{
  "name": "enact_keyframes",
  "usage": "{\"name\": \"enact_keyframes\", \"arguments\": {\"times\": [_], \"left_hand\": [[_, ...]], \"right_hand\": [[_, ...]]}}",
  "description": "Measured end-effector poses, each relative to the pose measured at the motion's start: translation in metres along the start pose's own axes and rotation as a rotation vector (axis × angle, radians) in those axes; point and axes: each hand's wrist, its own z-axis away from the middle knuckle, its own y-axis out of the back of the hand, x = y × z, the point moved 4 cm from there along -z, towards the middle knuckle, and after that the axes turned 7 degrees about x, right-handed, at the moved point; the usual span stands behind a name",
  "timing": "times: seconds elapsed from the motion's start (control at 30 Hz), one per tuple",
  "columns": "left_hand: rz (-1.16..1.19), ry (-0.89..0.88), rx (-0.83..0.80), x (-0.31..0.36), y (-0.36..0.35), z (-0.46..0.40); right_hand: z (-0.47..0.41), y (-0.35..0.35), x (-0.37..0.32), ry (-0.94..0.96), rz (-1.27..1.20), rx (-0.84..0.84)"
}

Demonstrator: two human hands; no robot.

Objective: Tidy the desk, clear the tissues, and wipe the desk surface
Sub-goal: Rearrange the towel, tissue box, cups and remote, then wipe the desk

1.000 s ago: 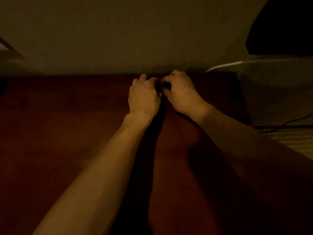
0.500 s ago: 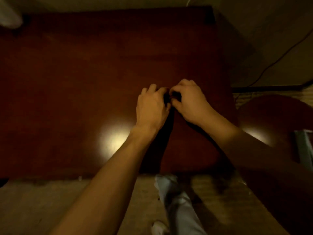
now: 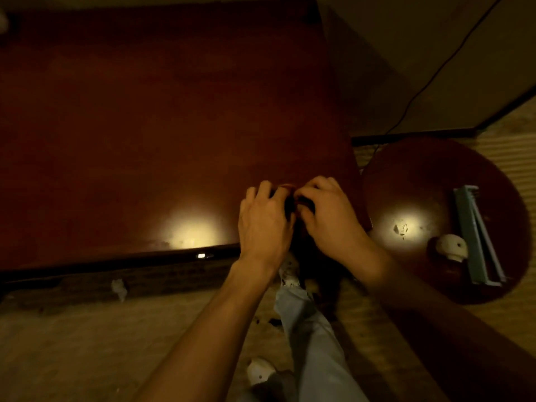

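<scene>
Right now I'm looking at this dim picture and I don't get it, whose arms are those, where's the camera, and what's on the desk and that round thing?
There is no machine here. The camera sits on a person's head and looks down, so the two bare arms are their own. The left hand and right hand meet over the near right part of the dark red desk, fingers curled around something small and dark; the picture is too dim to say what. The desk shows only a glare of light. To the right stands a round stool carrying a pale green flat item and a small white round object. Below are the floor and the person's leg.
</scene>
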Motion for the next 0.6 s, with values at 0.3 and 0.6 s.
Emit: {"name": "enact_keyframes", "arguments": {"times": [0.3,0.6], "left_hand": [[-0.018,0.003,0.045,0.003,-0.032,-0.171],[-0.085,-0.023,0.049,0.004,-0.060,-0.380]], "right_hand": [[-0.164,0.012,0.052,-0.024,0.018,0.077],[-0.365,0.030,0.098,-0.007,0.081,0.098]]}}
